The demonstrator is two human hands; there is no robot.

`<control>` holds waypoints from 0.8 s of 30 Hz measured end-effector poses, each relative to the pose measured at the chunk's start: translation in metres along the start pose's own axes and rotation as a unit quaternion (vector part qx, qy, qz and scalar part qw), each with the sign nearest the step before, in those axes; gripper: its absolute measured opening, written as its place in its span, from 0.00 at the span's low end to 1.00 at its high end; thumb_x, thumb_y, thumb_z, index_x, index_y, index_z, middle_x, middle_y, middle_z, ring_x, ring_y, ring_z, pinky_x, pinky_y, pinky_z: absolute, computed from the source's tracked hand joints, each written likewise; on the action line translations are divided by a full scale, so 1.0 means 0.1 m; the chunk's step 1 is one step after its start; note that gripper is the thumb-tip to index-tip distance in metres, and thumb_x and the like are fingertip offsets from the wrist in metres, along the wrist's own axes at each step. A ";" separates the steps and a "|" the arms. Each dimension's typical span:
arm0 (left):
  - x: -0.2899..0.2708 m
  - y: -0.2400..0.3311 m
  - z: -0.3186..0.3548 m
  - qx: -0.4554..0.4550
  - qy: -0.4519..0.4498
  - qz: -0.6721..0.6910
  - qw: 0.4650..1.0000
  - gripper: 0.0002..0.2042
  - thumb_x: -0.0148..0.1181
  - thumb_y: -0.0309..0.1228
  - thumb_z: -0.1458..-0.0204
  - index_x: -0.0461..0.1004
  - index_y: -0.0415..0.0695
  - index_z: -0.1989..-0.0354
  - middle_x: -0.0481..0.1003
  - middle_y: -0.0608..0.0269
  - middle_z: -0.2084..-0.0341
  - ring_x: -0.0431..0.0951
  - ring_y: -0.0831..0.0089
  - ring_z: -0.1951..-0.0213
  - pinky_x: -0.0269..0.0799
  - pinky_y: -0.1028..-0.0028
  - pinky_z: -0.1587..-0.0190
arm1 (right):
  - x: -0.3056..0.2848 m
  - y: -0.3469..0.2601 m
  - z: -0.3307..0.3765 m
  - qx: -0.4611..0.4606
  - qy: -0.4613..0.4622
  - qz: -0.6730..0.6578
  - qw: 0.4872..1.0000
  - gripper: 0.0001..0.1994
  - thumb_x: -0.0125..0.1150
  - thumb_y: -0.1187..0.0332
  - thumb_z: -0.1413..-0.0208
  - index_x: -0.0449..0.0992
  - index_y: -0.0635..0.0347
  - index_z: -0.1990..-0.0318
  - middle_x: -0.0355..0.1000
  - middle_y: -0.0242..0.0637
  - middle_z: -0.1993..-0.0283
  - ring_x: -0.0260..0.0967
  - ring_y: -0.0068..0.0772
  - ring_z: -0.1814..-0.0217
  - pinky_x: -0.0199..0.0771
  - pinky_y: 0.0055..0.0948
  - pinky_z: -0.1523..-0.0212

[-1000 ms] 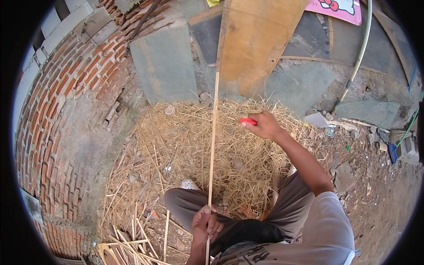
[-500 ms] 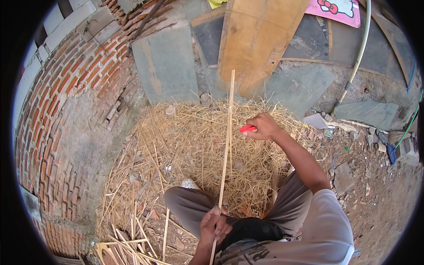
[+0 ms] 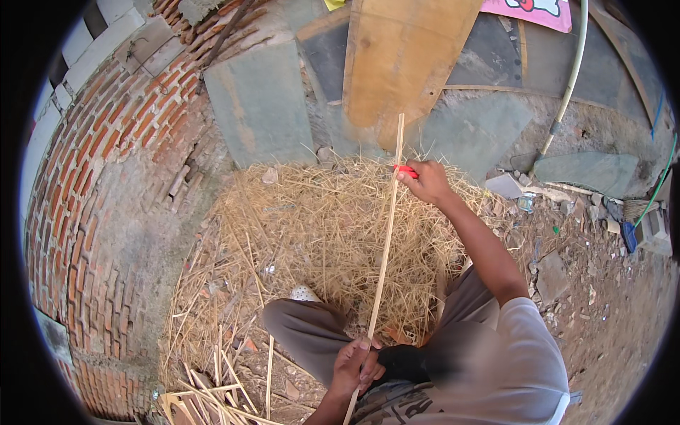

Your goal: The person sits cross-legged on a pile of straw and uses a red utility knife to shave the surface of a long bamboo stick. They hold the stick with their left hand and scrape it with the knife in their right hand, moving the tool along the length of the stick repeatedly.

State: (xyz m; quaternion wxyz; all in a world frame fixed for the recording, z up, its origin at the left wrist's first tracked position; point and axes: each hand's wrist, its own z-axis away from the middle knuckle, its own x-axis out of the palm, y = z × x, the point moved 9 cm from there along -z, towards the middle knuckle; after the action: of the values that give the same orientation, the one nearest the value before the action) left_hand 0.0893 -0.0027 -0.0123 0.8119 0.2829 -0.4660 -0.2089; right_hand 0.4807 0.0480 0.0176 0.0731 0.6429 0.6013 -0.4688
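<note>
A long, thin bamboo strip [image 3: 387, 248] slants up and away from my lap over the straw. Near its lower end, my left hand [image 3: 354, 366] is closed round it by my waist. My right hand [image 3: 429, 183] grips a small red-handled knife [image 3: 406, 172] at the far part of the strip. The knife's dark tip meets or crosses the strip there; whether it cuts into the wood cannot be made out. Above the knife, a short length of the strip's end sticks out free.
Thin shavings [image 3: 304, 227] cover the ground before my crossed legs. Several cut strips [image 3: 212, 393] lie at lower left. A brick wall [image 3: 92, 241] rises on the left; boards [image 3: 407, 57] and grey panels [image 3: 262, 106] lean at the back. Rubble [image 3: 552, 280] lies to the right.
The bamboo strip's far end has swung right. My right hand has moved slightly up and the knife now meets the strip, where before it was apart. My left hand keeps its hold.
</note>
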 end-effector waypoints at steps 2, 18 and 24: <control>0.00 -0.07 0.01 -0.018 0.001 -0.012 1.000 0.15 0.38 0.39 0.32 0.67 0.40 0.57 0.55 0.70 0.92 0.51 0.80 0.94 0.51 0.77 0.82 | -0.10 0.23 -0.02 0.023 0.012 0.019 0.999 0.29 0.52 0.36 0.47 0.76 0.57 0.74 0.70 0.43 0.83 0.71 0.50 0.77 0.70 0.45 0.72; 0.05 -0.16 0.08 -0.043 -0.022 -0.019 0.999 0.14 0.36 0.38 0.32 0.65 0.41 0.56 0.54 0.71 0.92 0.50 0.82 0.92 0.51 0.79 0.83 | -0.06 0.61 0.04 -0.014 -0.029 0.043 0.999 0.25 0.54 0.41 0.47 0.77 0.55 0.76 0.70 0.45 0.83 0.70 0.52 0.76 0.68 0.46 0.71; 0.10 -0.29 0.16 -0.078 -0.037 -0.071 0.994 0.14 0.34 0.37 0.31 0.65 0.41 0.56 0.54 0.71 0.91 0.50 0.83 0.91 0.50 0.80 0.84 | -0.30 1.14 -0.05 0.098 0.068 0.078 0.990 0.27 0.51 0.39 0.46 0.77 0.55 0.75 0.71 0.46 0.81 0.71 0.53 0.74 0.69 0.48 0.71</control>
State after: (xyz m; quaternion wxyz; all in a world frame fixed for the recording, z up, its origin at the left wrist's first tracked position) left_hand 0.0778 -0.0348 -0.0189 0.7968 0.2436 -0.4568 -0.3117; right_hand 0.5839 -0.0004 -0.0127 0.0047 0.7226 0.5037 -0.4734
